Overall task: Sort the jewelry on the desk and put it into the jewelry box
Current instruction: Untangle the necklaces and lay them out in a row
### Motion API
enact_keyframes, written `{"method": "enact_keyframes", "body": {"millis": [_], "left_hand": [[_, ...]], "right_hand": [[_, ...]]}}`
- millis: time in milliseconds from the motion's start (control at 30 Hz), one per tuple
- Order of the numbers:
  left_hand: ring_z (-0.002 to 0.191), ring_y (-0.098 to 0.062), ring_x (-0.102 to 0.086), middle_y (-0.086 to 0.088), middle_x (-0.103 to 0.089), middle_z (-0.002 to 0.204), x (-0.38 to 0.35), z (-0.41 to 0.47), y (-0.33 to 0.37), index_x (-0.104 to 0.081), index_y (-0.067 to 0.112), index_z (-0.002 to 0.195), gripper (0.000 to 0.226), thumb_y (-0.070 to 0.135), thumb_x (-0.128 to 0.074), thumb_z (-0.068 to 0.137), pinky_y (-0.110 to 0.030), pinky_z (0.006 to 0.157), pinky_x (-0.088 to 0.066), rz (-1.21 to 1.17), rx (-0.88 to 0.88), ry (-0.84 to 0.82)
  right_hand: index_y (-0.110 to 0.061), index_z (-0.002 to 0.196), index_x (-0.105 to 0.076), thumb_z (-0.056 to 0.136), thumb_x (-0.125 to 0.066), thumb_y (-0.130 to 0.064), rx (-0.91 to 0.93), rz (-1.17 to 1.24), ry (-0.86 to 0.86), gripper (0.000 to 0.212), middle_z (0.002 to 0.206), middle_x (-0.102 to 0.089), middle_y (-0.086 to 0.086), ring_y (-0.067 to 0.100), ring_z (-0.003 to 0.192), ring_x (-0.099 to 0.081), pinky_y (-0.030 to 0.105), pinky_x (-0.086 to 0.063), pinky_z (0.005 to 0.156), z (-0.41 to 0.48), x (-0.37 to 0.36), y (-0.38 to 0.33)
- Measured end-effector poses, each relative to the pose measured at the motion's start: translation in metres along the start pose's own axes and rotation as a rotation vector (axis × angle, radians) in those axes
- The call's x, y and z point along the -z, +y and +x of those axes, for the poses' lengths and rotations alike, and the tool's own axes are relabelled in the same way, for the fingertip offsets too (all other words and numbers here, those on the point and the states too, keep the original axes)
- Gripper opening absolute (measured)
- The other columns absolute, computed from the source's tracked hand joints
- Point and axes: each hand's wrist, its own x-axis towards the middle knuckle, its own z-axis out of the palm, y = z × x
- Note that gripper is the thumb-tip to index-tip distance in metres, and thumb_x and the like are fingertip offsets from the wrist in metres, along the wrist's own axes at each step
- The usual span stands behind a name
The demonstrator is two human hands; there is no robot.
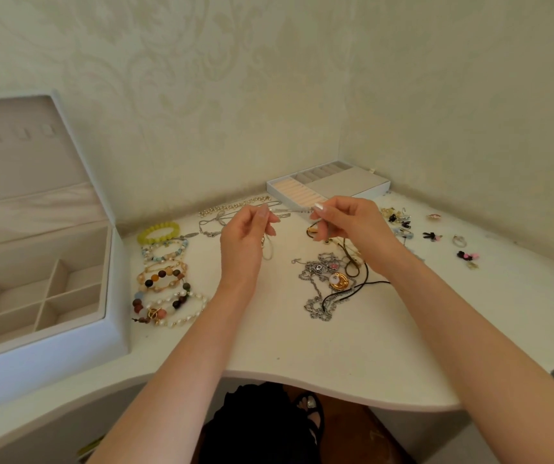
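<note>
Left forearm (181,363) and right forearm (453,329): bare, reaching over the near edge of the white worktop (268,346).

Jewelry box (51,360): far left, lid up. The compartments in view hold nothing.

Beaded bracelets (165,279): a column just beside the box, several overlapping.

Left hand (245,236): raised above the worktop. Grip closed, thumb and forefinger pinching a thin silver chain (297,212); a slack loop hangs below the fingers.

Right hand (345,226): grip likewise pinched on the same chain, which runs between the two hands, clear of the worktop.

Necklace tangle (329,286): metal chains, black cord and a gold pendant, heaped under the right wrist.

Ring tray (279,189): against the back wall, behind the hands.

Earrings and rings (436,236): scattered far right, well apart from the box.

Hazards, as judged:
- The hanging loop may catch on the necklaces lying below it if the hands drop.
- Pulling the ends apart could tighten any knot or strain so fine a chain.
- A fingertip pinch may slip, dropping the chain into the tangle.
- The right forearm could drag the heap or sweep the small pieces aside.
</note>
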Motion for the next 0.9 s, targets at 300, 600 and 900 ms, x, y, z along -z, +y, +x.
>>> {"method": "enact_keyframes", "body": {"millis": [300,600,900], "left_hand": [[0.059,-0.007,-0.056,0.002,-0.062,0.068,0.019,0.016,-0.008,-0.068,0.008,0.090,0.008,0.010,-0.060,0.090,-0.017,0.061,-0.048,0.244,0.126,0.174],[0.082,-0.021,-0.057,-0.006,-0.067,0.089,0.037,0.028,-0.020,-0.059,0.014,0.083,0.020,-0.002,-0.049,0.087,-0.028,0.065,-0.036,0.835,0.116,0.152],[0.088,-0.028,-0.054,-0.009,-0.059,0.097,0.040,0.038,-0.030,-0.061,0.012,0.087,0.024,-0.004,-0.043,0.083,-0.036,0.076,-0.040,1.185,0.061,0.072]], "right_hand": [[-0.008,0.091,-0.072,0.088,-0.061,-0.001,0.029,-0.186,0.057,0.014,0.061,-0.066,0.005,0.015,0.059,-0.064,0.027,-0.059,0.069,0.015,-0.008,0.007],[-0.010,0.084,-0.068,0.085,-0.066,-0.012,0.197,-0.796,-0.051,0.003,0.076,-0.069,0.002,0.017,0.077,-0.063,0.032,-0.048,0.076,0.051,-0.025,0.019],[-0.021,0.099,-0.070,0.093,-0.053,-0.012,0.417,-1.343,-0.091,0.021,0.101,-0.067,0.001,0.021,0.100,-0.049,0.032,-0.023,0.081,0.075,-0.041,0.035]]}}
